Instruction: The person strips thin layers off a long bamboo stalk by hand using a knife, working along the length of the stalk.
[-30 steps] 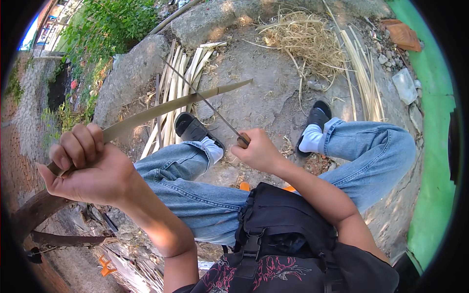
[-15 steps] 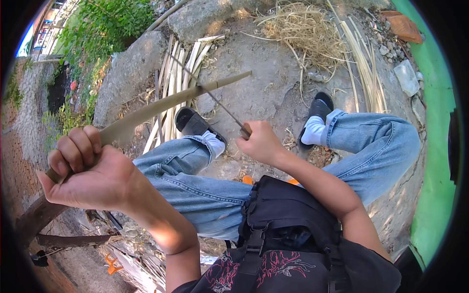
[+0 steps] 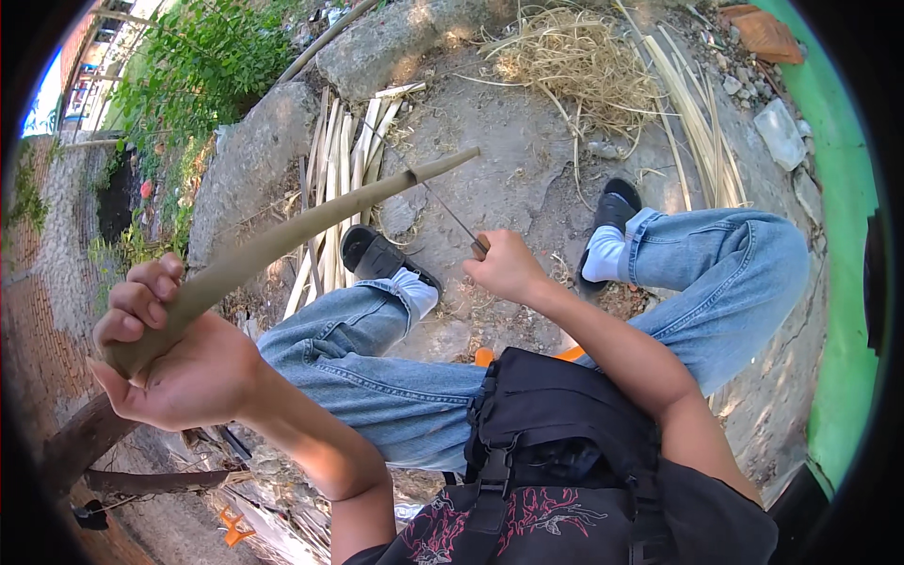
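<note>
My left hand (image 3: 193, 367) is closed around the thick end of a long, tapering, olive-brown stalk (image 3: 292, 231), which slants up and to the right to a pointed tip. My right hand (image 3: 511, 271) grips a knife (image 3: 450, 209) by its handle, mostly covered by the fingers. The long, thin blade runs up and left and crosses the stalk in its narrow part, where a dark spot shows. Whether the blade touches or passes just behind the stalk is hard to tell.
Pale split strips (image 3: 339, 179) lie beyond my left foot, with more strips (image 3: 692, 122) at the far right. A heap of curly shavings (image 3: 579, 71) sits at the back. Concrete blocks (image 3: 254, 169) edge the left side; a green wall (image 3: 843, 282) stands at right.
My left hand has come down slightly and the stalk has rolled, showing more of its thick end. The knife now crosses it closer to the tip, with its blade seen thinner.
</note>
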`<state>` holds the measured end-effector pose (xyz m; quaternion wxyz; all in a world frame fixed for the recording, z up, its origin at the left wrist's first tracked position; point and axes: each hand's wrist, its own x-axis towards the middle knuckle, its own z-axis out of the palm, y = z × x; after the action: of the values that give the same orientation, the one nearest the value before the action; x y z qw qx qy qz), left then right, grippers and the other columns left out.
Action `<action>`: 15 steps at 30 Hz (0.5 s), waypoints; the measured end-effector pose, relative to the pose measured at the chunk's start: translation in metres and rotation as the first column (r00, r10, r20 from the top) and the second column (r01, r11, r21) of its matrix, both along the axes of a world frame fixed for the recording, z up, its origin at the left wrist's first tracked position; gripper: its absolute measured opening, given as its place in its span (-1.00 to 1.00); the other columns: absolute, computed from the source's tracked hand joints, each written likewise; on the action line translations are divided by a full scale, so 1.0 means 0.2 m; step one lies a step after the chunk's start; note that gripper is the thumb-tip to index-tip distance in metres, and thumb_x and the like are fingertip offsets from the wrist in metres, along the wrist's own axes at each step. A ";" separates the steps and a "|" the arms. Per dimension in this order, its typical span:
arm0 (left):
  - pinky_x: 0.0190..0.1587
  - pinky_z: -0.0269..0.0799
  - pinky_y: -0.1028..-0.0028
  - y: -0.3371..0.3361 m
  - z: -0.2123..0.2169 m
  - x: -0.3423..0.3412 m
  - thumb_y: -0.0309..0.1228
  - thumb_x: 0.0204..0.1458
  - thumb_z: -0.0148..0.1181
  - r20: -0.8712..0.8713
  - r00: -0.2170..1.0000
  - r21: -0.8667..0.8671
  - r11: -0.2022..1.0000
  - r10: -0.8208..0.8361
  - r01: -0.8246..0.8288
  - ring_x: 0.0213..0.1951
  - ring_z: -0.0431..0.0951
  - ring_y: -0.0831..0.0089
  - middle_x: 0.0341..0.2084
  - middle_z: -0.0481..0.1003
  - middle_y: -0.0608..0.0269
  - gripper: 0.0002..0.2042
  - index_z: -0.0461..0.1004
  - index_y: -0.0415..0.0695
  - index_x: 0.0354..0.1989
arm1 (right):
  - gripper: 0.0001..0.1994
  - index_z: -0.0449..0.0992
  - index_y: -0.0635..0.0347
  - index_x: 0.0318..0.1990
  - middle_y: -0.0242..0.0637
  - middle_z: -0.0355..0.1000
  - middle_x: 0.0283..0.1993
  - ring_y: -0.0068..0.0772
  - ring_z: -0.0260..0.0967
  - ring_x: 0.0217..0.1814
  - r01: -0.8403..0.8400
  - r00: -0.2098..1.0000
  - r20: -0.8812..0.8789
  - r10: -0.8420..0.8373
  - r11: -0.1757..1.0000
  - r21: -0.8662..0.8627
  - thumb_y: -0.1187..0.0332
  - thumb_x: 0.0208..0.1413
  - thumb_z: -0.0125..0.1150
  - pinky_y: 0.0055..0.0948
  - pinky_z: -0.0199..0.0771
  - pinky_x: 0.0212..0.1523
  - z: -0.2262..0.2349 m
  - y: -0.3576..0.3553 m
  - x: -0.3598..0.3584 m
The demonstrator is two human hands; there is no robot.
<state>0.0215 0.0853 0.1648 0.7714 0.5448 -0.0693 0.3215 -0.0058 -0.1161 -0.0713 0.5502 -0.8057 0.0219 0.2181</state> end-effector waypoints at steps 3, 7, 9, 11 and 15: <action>-0.41 0.01 0.42 -0.02 -0.04 0.02 -0.10 0.07 -0.20 0.170 0.934 0.123 0.934 0.314 -0.336 -0.55 0.04 0.45 -0.68 0.03 0.32 -0.67 0.10 -0.03 -0.62 | -0.79 0.40 0.42 -0.60 0.06 0.35 -0.66 0.01 0.33 -0.60 0.028 1.000 -0.006 -0.028 1.000 0.000 0.37 -0.23 0.14 -0.20 0.34 -0.47 0.02 0.01 0.00; -0.55 -0.11 0.49 0.05 -0.04 -0.02 -0.06 0.00 -0.13 0.129 0.984 0.012 0.993 -0.119 0.119 -0.63 -0.02 0.51 -0.72 -0.01 0.37 -0.64 0.00 0.02 -0.66 | -0.80 0.41 0.41 -0.60 0.06 0.37 -0.64 0.01 0.37 -0.58 -0.085 0.995 0.068 0.079 0.993 0.085 0.38 -0.23 0.14 -0.21 0.37 -0.46 0.24 0.07 -0.04; -0.59 -0.17 0.50 0.03 -0.03 -0.02 -0.06 -0.02 -0.11 0.146 0.978 -0.033 0.987 -0.152 0.158 -0.65 -0.05 0.54 -0.73 -0.03 0.39 -0.63 -0.03 0.03 -0.67 | -0.80 0.41 0.41 -0.59 0.08 0.37 -0.63 0.01 0.38 -0.57 -0.052 0.999 -0.013 0.053 0.998 0.044 0.39 -0.23 0.14 -0.22 0.37 -0.46 0.02 0.00 -0.04; -0.60 -0.20 0.50 0.04 -0.05 -0.02 -0.09 -0.03 -0.09 0.135 0.982 -0.018 0.991 -0.129 0.133 -0.66 -0.07 0.55 -0.74 -0.05 0.40 -0.65 -0.03 0.03 -0.67 | -0.81 0.42 0.42 -0.59 0.10 0.37 -0.62 0.02 0.38 -0.57 -0.031 0.996 -0.085 0.032 0.999 0.005 0.40 -0.23 0.13 -0.22 0.38 -0.45 -0.03 0.00 -0.03; -0.61 -0.21 0.50 0.03 -0.04 -0.01 -0.10 -0.03 -0.11 0.133 0.991 -0.040 0.998 -0.033 0.038 -0.67 -0.08 0.56 -0.75 -0.06 0.40 -0.65 -0.04 0.03 -0.68 | -0.82 0.40 0.41 -0.59 0.05 0.32 -0.66 -0.09 0.31 -0.62 -0.029 0.994 0.103 0.023 0.998 0.055 0.40 -0.23 0.13 -0.26 0.31 -0.50 0.14 0.05 -0.06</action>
<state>0.0185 0.0910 0.1577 0.7820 0.5045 -0.1233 0.3446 -0.0178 -0.1054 -0.0425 0.5701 -0.8003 -0.0230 0.1844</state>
